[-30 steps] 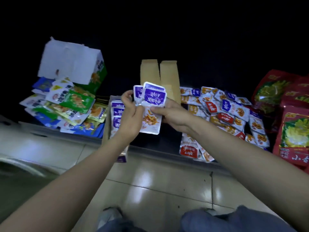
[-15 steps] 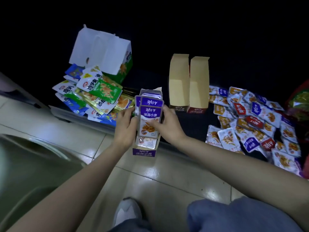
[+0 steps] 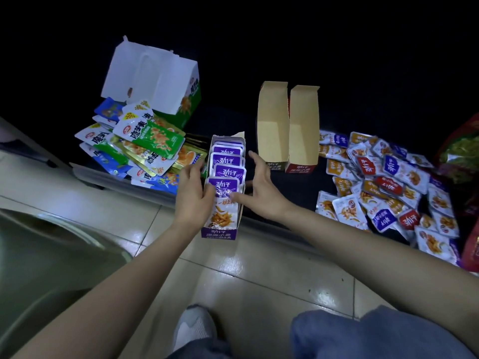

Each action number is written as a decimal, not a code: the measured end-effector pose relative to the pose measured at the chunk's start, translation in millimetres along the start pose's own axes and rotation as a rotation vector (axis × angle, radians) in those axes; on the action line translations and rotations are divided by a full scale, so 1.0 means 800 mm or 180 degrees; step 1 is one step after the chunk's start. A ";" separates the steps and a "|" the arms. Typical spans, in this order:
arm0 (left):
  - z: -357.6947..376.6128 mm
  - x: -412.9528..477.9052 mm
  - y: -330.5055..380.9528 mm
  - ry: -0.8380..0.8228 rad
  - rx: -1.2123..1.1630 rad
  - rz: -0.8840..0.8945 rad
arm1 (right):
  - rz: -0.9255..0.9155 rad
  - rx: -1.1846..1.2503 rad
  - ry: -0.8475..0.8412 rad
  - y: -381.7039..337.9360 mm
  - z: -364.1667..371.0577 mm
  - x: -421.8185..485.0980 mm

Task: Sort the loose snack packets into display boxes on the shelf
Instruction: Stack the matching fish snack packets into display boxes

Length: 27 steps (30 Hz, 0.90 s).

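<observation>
While the left hand [image 3: 194,195] is gripping the box [image 3: 219,233], the spread-fingered right hand [image 3: 261,193] is seating packets [image 3: 228,161], probably heading for the right pile [image 3: 383,187] next.

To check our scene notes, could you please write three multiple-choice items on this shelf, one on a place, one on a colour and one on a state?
1. Where do the two empty boxes stand, seen from the purple display box? A) right of it, further back B) left of it C) on the floor
2. What colour are the tops of the packets in that box? A) red B) green C) purple
3. How is the right hand? A) gripping a packet B) open, fingers spread C) out of view
1 A: they stand to its right, behind it. 2 C: a row of purple tops shows. 3 B: its fingers are spread, curled round nothing.
</observation>
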<state>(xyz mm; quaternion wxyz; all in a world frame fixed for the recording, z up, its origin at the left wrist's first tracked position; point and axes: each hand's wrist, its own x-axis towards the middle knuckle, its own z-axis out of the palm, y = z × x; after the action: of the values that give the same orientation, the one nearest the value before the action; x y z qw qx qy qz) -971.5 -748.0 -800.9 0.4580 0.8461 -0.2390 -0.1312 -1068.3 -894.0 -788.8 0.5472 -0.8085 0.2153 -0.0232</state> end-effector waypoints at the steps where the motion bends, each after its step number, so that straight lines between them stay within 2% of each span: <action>1: 0.000 0.000 0.005 0.0162 0.0109 0.0113 | 0.0035 0.0035 -0.0001 0.000 -0.007 -0.002; 4: 0.008 0.006 0.037 0.0702 0.0592 0.0902 | 0.0027 -0.0010 0.0079 0.001 -0.039 -0.008; 7: 0.042 0.013 0.088 0.0555 0.0621 0.1656 | 0.0008 -0.0052 0.0409 0.013 -0.090 -0.020; 11: 0.128 0.018 0.146 -0.0697 0.0142 0.1877 | 0.0287 -0.0056 0.0898 0.057 -0.172 -0.054; 15: 0.226 0.013 0.156 -0.2192 0.0610 0.2087 | 0.0860 -0.0906 0.1341 0.126 -0.235 -0.111; 19: 0.283 -0.013 0.140 -0.2895 0.1521 0.2690 | 0.1220 -0.1483 0.1324 0.190 -0.244 -0.155; 22: 0.290 -0.017 0.120 -0.2853 0.2171 0.3052 | 0.1194 -0.1778 0.1288 0.217 -0.231 -0.163; 27: 0.273 0.000 0.091 -0.2135 0.1788 0.2962 | 0.1296 -0.2231 0.1552 0.224 -0.233 -0.148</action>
<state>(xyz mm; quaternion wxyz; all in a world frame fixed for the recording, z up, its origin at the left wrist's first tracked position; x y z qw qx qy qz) -1088.3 -937.4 -859.0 0.1281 0.6546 -0.7371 -0.1087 -1284.2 -1067.8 -850.8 0.1682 -0.8568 0.4865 -0.0305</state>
